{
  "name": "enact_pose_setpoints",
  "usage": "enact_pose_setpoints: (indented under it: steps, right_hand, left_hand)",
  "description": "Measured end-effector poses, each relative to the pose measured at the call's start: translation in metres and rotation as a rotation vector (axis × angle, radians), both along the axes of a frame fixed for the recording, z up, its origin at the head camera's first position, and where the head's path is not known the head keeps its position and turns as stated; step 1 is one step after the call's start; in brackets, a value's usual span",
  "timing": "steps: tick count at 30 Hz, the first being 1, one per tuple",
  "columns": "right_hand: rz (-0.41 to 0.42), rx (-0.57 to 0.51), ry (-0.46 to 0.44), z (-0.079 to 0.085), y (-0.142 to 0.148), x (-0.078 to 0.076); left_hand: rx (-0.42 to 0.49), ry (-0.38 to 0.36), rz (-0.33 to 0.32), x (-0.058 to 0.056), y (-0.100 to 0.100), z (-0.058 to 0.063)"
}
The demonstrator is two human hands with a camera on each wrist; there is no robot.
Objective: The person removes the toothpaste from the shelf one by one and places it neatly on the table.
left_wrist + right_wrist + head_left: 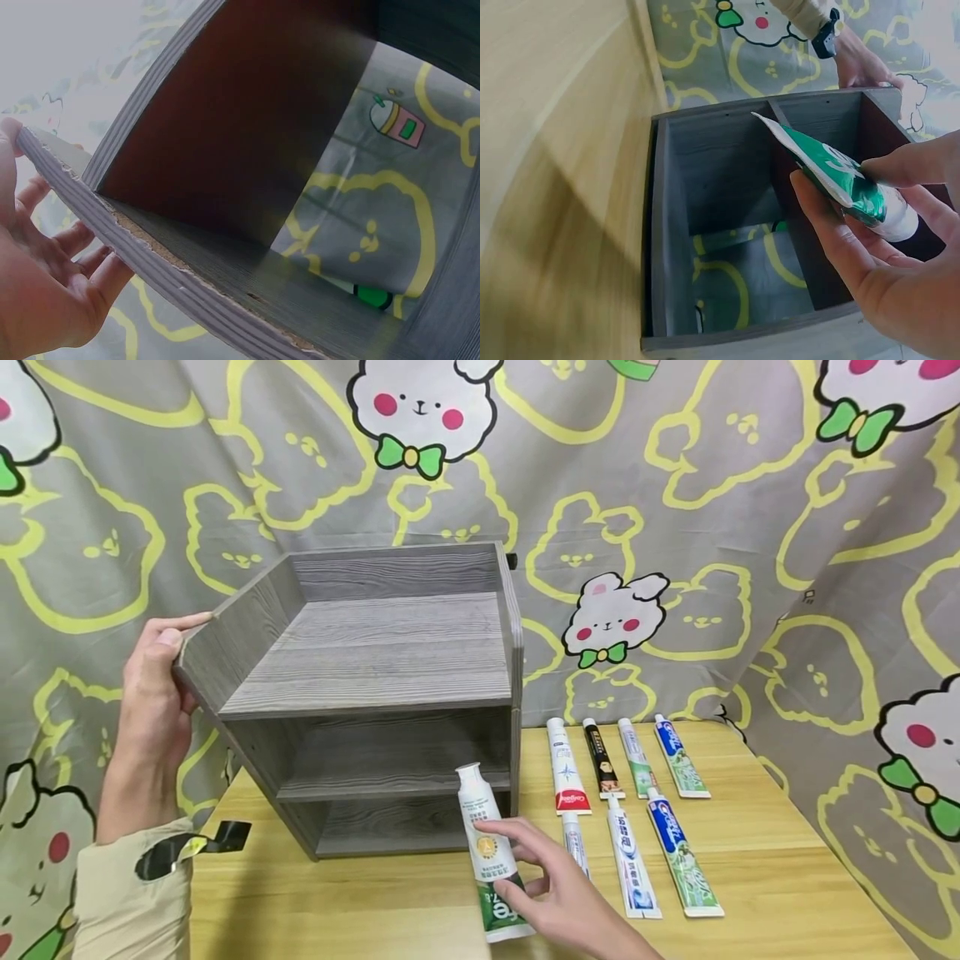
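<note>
A grey wood-grain shelf unit [375, 647] with an open top tray and two compartments below stands on the table. My left hand [156, 681] grips the top front corner of its left side panel; in the left wrist view, the fingers of the left hand [67, 277] lie along the panel's outer face. My right hand [551, 889] pinches a white and green toothpaste tube [483, 843] between thumb and fingers, cap end up, in front of the lower compartments. The right wrist view has the tube [840, 176] over the shelf unit's open front.
To the right of the shelf unit, several toothpaste tubes lie in two rows, among them a red and white one [567, 768], a black one [600, 756] and a blue and green one [682, 856]. Behind the wooden table [780, 860] hangs a patterned curtain [450, 502].
</note>
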State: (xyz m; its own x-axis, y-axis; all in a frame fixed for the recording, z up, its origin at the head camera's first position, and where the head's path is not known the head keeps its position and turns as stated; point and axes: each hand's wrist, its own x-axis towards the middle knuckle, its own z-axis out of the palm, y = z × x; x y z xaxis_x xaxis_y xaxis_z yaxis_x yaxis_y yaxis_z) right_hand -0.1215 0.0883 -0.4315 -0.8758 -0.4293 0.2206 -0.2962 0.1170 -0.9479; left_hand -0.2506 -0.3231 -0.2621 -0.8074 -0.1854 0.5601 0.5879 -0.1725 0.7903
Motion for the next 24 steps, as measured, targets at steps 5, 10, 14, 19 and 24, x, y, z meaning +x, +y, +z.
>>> enact_pose_setpoints:
  steps: [5,10,14,19,24]
  right_hand:
    - [0.003,0.042,-0.011,-0.002,0.011,0.002]
    - [-0.008,0.085,-0.049,-0.004,0.022,0.006]
    - [-0.020,0.117,-0.068,-0.004,0.031,0.011]
    - [-0.039,0.140,-0.091,-0.005,0.044,0.017]
    - [-0.065,0.125,-0.133,-0.010,0.058,0.019]
  left_hand:
    - [-0.010,-0.002,0.013,0.000,0.000,0.000]
    - [-0.013,-0.001,0.022,0.001,0.000,0.000]
    - [-0.006,0.000,0.017,0.002,-0.001,0.001]
    - [-0.024,0.000,0.029,0.003,-0.002,0.000]
    - [-0.028,-0.002,0.033,0.000,0.001,0.001]
